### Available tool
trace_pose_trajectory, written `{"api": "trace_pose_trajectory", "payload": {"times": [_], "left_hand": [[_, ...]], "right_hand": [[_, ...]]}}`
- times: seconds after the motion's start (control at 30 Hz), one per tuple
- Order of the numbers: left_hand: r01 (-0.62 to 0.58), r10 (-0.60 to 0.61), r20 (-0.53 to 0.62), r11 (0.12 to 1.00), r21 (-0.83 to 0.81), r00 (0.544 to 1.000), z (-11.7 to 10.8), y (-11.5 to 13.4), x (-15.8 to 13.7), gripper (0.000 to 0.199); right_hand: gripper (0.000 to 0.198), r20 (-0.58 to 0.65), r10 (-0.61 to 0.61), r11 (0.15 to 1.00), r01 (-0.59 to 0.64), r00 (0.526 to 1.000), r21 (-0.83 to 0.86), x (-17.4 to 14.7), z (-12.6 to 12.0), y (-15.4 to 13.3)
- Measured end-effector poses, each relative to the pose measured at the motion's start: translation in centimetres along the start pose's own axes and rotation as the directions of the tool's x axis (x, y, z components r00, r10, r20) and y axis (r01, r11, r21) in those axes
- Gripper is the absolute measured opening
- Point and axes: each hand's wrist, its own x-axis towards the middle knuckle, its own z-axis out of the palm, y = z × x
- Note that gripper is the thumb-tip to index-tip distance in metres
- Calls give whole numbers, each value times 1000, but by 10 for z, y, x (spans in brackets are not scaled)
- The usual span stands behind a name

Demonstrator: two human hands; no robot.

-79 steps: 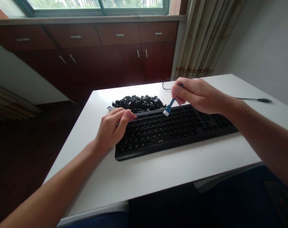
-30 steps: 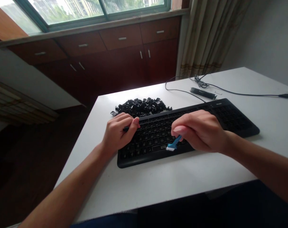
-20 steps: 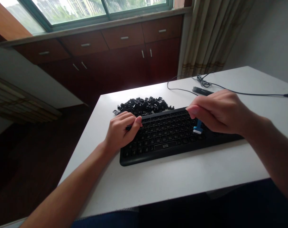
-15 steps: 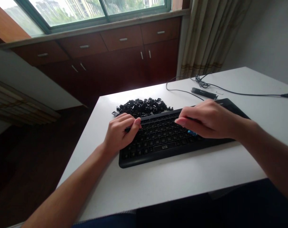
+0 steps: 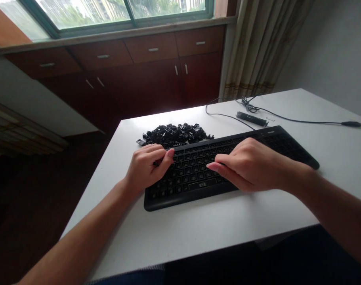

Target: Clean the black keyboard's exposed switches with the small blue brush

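A black keyboard (image 5: 186, 196) lies slightly aslant on the white table, with open square sockets where key caps would sit and a long bar slot near the front. My left hand (image 5: 147, 166) is curled over its left end, thumb against the bent fingers; a dark bit shows between them, too small to name. Above the middle of the keyboard, my right hand (image 5: 242, 166) is closed in a pinch, and what it grips is hidden by the fingers. Behind the keyboard, close to my left hand, is a heap of black key caps (image 5: 174, 134).
A black strip-shaped piece (image 5: 251, 118) lies behind the keyboard, beside a small bent wire (image 5: 270, 119). The black cable (image 5: 302, 120) loops across the back of the white table (image 5: 168, 233). Beyond stand wooden cabinets (image 5: 132, 83) under a window.
My right hand has moved left and nearer to me over the keyboard. The blue thing seen beneath it is now hidden. My left hand stays at the keyboard's left end.
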Motion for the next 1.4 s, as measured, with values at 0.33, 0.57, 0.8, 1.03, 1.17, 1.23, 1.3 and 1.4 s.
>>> {"api": "trace_pose_trajectory", "payload": {"times": [0.33,0.57,0.8,1.03,1.17,1.23,1.3,1.4], "left_hand": [[-42,42,2,999,16,999,-1,0,0,27],[-59,59,1,998,11,998,0,-1,-1,29],[-72,72,-14,997,1,997,0,-1,0,27],[-68,68,-18,997,-22,998,1,-1,0,25],[-70,70,-19,997,-26,997,1,-1,0,24],[-68,67,-19,997,-34,998,1,-1,1,24],[-64,63,-18,997,-38,998,1,-1,1,24],[-65,65,-9,997,-29,998,0,0,1,24]], "right_hand": [[41,-19,4,959,2,1000,284,-1,-9,24],[37,-223,18,953,-84,975,-290,-15,-23,48],[50,-77,157,886,-174,985,-430,-14,-24,44],[47,24,115,974,-117,993,191,-6,-19,31],[47,-104,112,978,-128,988,-165,-8,-17,35],[49,-53,135,931,-145,989,-335,-7,-15,34],[49,39,195,949,-178,980,-262,-4,-12,28],[47,261,200,941,-259,944,216,2,-8,16]]}}
